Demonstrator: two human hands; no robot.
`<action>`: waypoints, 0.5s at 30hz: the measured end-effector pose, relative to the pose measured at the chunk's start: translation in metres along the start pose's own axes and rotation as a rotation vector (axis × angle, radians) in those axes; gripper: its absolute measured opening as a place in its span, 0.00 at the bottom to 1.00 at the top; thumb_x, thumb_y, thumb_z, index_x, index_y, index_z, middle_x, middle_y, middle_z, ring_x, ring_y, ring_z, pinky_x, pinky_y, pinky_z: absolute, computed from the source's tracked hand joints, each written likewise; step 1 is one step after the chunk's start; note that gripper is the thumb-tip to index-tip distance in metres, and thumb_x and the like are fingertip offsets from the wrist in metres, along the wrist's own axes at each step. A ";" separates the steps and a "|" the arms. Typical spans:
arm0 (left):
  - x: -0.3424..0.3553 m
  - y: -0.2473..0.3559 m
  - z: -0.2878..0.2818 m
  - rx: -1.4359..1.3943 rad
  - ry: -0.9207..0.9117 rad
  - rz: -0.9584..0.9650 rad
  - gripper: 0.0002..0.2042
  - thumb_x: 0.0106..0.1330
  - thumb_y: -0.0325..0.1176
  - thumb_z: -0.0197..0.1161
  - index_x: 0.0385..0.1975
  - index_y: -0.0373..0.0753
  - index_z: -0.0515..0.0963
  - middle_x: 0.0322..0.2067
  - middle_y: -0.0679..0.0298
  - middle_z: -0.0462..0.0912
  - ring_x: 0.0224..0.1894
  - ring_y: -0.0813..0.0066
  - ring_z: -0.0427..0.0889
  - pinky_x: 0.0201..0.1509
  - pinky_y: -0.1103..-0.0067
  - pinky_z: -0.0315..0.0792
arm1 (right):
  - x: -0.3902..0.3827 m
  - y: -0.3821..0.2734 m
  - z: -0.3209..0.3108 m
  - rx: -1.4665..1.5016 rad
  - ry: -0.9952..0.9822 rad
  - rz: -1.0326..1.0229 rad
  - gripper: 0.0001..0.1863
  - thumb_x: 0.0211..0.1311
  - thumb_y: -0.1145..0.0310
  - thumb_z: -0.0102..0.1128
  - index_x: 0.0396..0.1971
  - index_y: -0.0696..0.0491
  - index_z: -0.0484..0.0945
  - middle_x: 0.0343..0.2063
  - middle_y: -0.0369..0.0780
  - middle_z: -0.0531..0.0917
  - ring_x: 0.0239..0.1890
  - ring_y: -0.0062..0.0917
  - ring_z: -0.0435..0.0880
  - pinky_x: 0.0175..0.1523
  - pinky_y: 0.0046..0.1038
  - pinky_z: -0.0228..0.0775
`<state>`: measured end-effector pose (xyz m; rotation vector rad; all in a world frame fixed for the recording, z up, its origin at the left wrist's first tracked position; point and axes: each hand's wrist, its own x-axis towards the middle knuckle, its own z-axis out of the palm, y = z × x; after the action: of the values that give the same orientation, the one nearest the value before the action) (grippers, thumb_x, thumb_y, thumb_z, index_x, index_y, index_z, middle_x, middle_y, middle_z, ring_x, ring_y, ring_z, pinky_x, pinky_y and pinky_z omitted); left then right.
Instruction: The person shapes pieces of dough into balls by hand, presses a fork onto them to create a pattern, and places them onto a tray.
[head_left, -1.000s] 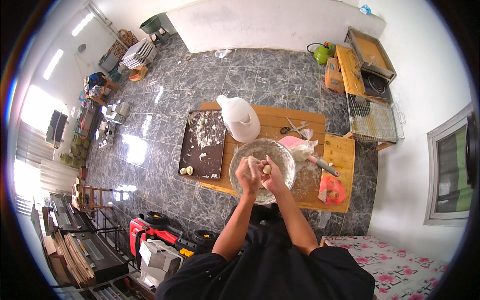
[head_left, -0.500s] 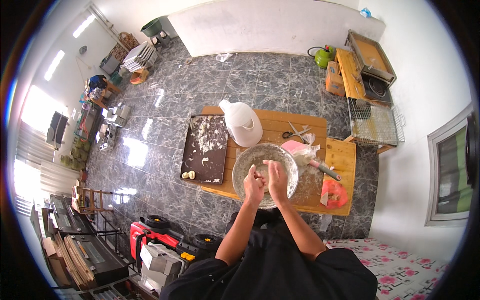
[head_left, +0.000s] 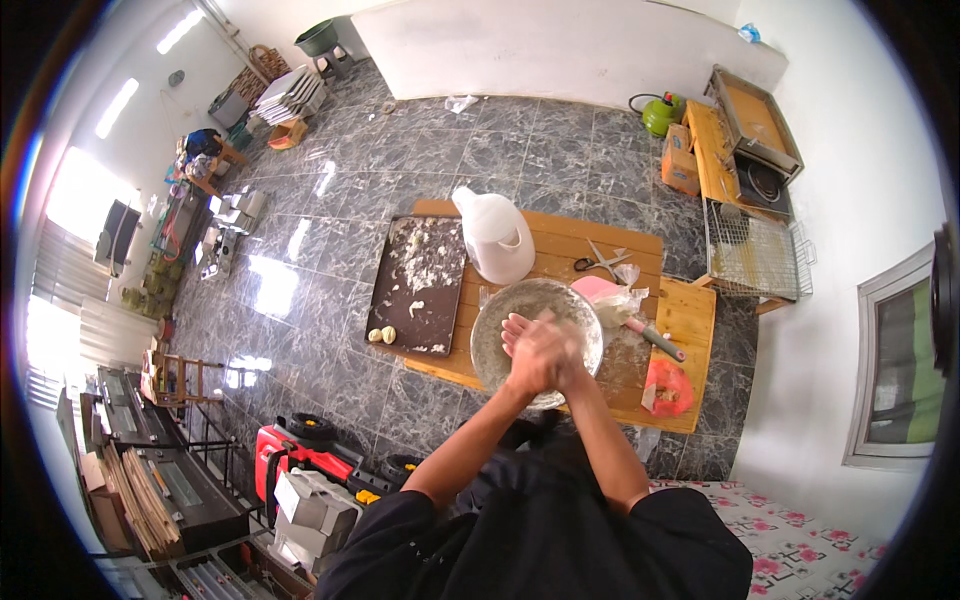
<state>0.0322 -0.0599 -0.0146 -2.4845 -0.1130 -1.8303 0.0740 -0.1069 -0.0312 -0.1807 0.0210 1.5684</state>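
Over a flour-dusted metal bowl (head_left: 488, 332), my left hand (head_left: 532, 363) and my right hand (head_left: 564, 350) press palm to palm, overlapping and blurred; whatever lies between them is hidden. Some fingertips point up and left. Left of the bowl, a dark tray (head_left: 420, 330) holds scattered white bits and small pale dough balls (head_left: 382, 335). A white plastic jug (head_left: 495, 245) stands behind the bowl. To the right lie scissors (head_left: 600, 262), a pink object under crumpled plastic (head_left: 595, 287), a grey-and-pink handled tool (head_left: 655, 338) and a red plastic bag (head_left: 668, 385), all on the wooden table (head_left: 550, 240).
A wooden bench (head_left: 715, 150) with metal equipment and a wire rack (head_left: 752, 255) stands right, beside a green gas cylinder (head_left: 660, 115). Dark metal equipment (head_left: 190, 485) and a red-and-black machine (head_left: 300, 455) are lower left. A floral-covered surface (head_left: 790, 540) is lower right.
A second ago a small pale ball showed at my fingers. Half a second ago my hands were more apart; now they have come together and overlap, hiding what was between them.
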 end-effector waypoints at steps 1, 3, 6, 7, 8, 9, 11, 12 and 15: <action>0.000 0.003 -0.002 0.118 -0.332 -0.514 0.16 0.63 0.33 0.52 0.46 0.33 0.79 0.53 0.48 0.77 0.60 0.58 0.73 0.68 0.64 0.60 | 0.007 -0.004 0.001 0.053 0.002 0.031 0.32 0.75 0.53 0.28 0.69 0.60 0.49 0.69 0.48 0.54 0.71 0.36 0.54 0.75 0.35 0.44; 0.026 -0.012 -0.033 -0.109 -1.439 -0.760 0.22 0.68 0.35 0.46 0.59 0.33 0.69 0.63 0.50 0.68 0.67 0.60 0.65 0.72 0.61 0.52 | 0.010 -0.004 -0.016 -0.001 -0.182 0.061 0.31 0.75 0.57 0.25 0.69 0.63 0.47 0.70 0.48 0.54 0.72 0.36 0.53 0.74 0.35 0.46; -0.013 0.027 0.017 0.990 -0.875 -0.879 0.20 0.67 0.32 0.45 0.57 0.30 0.69 0.59 0.52 0.72 0.62 0.62 0.70 0.70 0.66 0.57 | 0.018 0.002 -0.019 -0.045 -0.082 0.040 0.30 0.74 0.58 0.27 0.67 0.62 0.51 0.67 0.52 0.60 0.69 0.38 0.59 0.73 0.36 0.50; -0.012 0.028 0.016 1.289 -0.634 -0.914 0.20 0.67 0.31 0.44 0.56 0.29 0.69 0.58 0.53 0.73 0.60 0.63 0.72 0.70 0.67 0.59 | 0.018 0.000 -0.022 -0.058 -0.049 0.056 0.30 0.75 0.57 0.27 0.68 0.62 0.51 0.67 0.51 0.59 0.69 0.38 0.59 0.73 0.36 0.50; -0.023 0.004 -0.015 0.578 -0.735 -0.883 0.19 0.65 0.30 0.46 0.54 0.29 0.70 0.55 0.51 0.75 0.59 0.58 0.73 0.68 0.66 0.60 | 0.017 0.000 -0.025 -0.070 -0.017 0.071 0.30 0.75 0.57 0.27 0.68 0.61 0.50 0.67 0.51 0.59 0.70 0.38 0.58 0.73 0.36 0.49; -0.027 -0.002 -0.030 0.236 -0.677 -0.786 0.16 0.61 0.29 0.51 0.47 0.29 0.75 0.48 0.49 0.78 0.53 0.56 0.76 0.64 0.64 0.63 | 0.018 0.006 -0.001 0.051 0.118 0.148 0.30 0.73 0.54 0.36 0.64 0.63 0.58 0.64 0.54 0.63 0.68 0.41 0.61 0.73 0.38 0.51; -0.039 0.012 -0.004 0.509 -0.503 -0.758 0.12 0.53 0.27 0.57 0.36 0.30 0.81 0.37 0.46 0.82 0.44 0.51 0.80 0.58 0.62 0.68 | 0.009 0.016 -0.012 0.202 0.087 0.136 0.27 0.74 0.56 0.35 0.62 0.61 0.61 0.60 0.54 0.68 0.65 0.40 0.66 0.70 0.38 0.56; -0.041 0.018 0.007 0.845 -0.417 -0.739 0.11 0.52 0.27 0.57 0.34 0.31 0.81 0.35 0.45 0.82 0.42 0.50 0.80 0.58 0.62 0.68 | 0.007 0.016 -0.010 0.223 0.074 0.136 0.25 0.74 0.57 0.34 0.61 0.61 0.63 0.59 0.53 0.70 0.63 0.39 0.68 0.69 0.37 0.59; -0.034 0.002 -0.006 0.546 -0.906 -0.622 0.15 0.54 0.29 0.56 0.40 0.30 0.80 0.40 0.44 0.81 0.49 0.49 0.78 0.63 0.62 0.63 | 0.006 0.006 -0.010 -0.557 -0.025 0.005 0.24 0.74 0.60 0.33 0.59 0.60 0.65 0.61 0.48 0.70 0.64 0.33 0.69 0.69 0.35 0.59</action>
<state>0.0162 -0.0633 -0.0453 -2.7336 -1.3110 -0.4328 0.0688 -0.1027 -0.0425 -0.5962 -0.4385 1.5509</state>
